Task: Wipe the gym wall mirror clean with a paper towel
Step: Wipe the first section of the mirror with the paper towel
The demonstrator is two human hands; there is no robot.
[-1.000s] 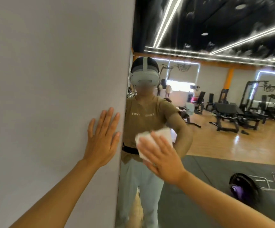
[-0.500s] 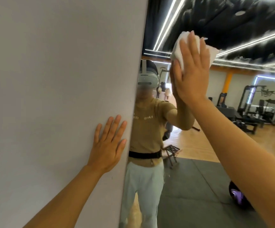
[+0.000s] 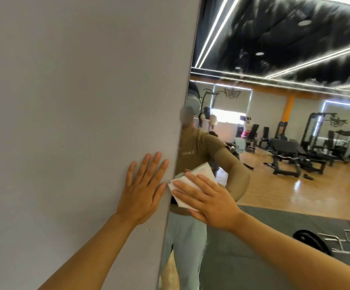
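Observation:
The wall mirror fills the right half of the head view and reflects the gym. A folded white paper towel lies flat on the glass close to the mirror's left edge, at about waist height. My right hand presses it against the glass with straight, spread fingers. My left hand rests flat on the grey wall just left of the mirror's edge, fingers straight and pointing up, a little apart from the towel.
The grey wall takes up the whole left half of the view. The mirror reflects a person in a tan shirt, weight benches, racks, a wooden floor and a dark mat with a weight plate.
My right hand has swept the towel down from high on the mirror to waist height near its left edge. My left hand has stayed on the wall.

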